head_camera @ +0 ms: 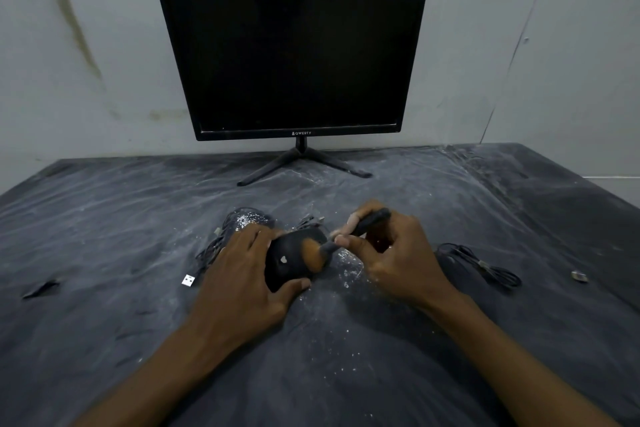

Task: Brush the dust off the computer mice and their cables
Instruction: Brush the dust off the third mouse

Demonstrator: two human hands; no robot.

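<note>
My left hand grips a black computer mouse at the table's middle, thumb under its near end. My right hand pinches a small dark-handled brush whose orange bristles press on the top of the mouse. A tangle of dusty black cable lies just behind my left hand, and its white USB plug rests to the left. A second black mouse with its bundled cable lies right of my right hand, partly hidden by it.
A black monitor on a splayed stand rises at the back against the wall. The table is covered by a dark dusty plastic sheet strewn with white specks. A small metal piece lies at the far right.
</note>
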